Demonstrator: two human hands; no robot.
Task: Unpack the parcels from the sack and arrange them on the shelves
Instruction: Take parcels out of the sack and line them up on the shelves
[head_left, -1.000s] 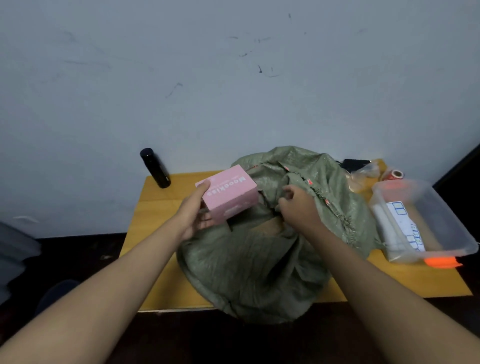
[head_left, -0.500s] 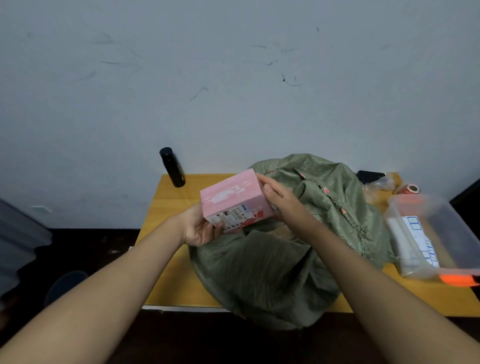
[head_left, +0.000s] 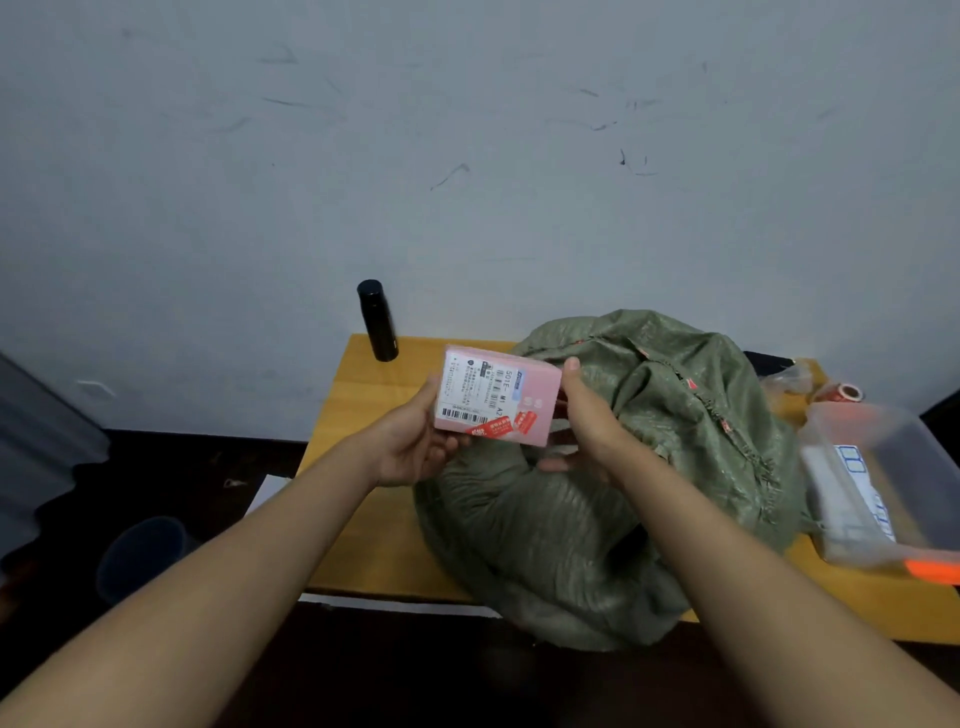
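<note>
The left hand (head_left: 410, 447) grips the pink parcel (head_left: 496, 397) from its 9 o'clock side, thumb on the labelled face and fingers curled beneath. The right hand (head_left: 587, 421) holds the opposite end, at the parcel's 3 o'clock, with the thumb raised along the edge and the fingers wrapped behind. The parcel is lifted above the table, its white shipping label, barcode and red stickers turned toward the camera.

Just under and to the 4 o'clock of the parcel lies the green woven sack (head_left: 649, 467), crumpled and bulging, on the yellow wooden table (head_left: 374, 499); its lower part hangs over the near edge. At the parcel's 11 o'clock a black bottle (head_left: 377, 319) stands upright near the table's far corner against the scuffed pale wall (head_left: 467, 156). At 3 o'clock, beyond the sack, sits a clear plastic bin (head_left: 893, 483) with an orange clip, and behind it a small roll of red tape (head_left: 844, 393).
</note>
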